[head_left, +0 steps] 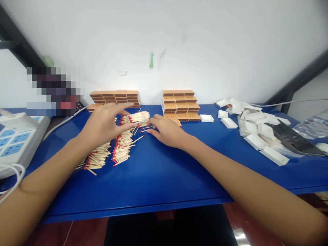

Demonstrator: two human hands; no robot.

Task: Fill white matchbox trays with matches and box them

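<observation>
My left hand [106,121] grips a small white tray [135,118] between thumb and fingers. Red-tipped matches lie inside that tray, which is over the far end of the match piles. Just to its right, my right hand [165,130] has its thumb and fingers pinched at the ends of a couple of loose matches [145,130]. Below the tray spreads a heap of matches [123,147], with another heap [98,157] partly behind my left hand and wrist.
Orange matchboxes are stacked at the wall, one stack [115,95] left, another [180,106] at centre. White trays [256,119] pile up at right beside a dark phone [294,136]. A power strip [15,140] and cables sit on the blue table [164,181] at left.
</observation>
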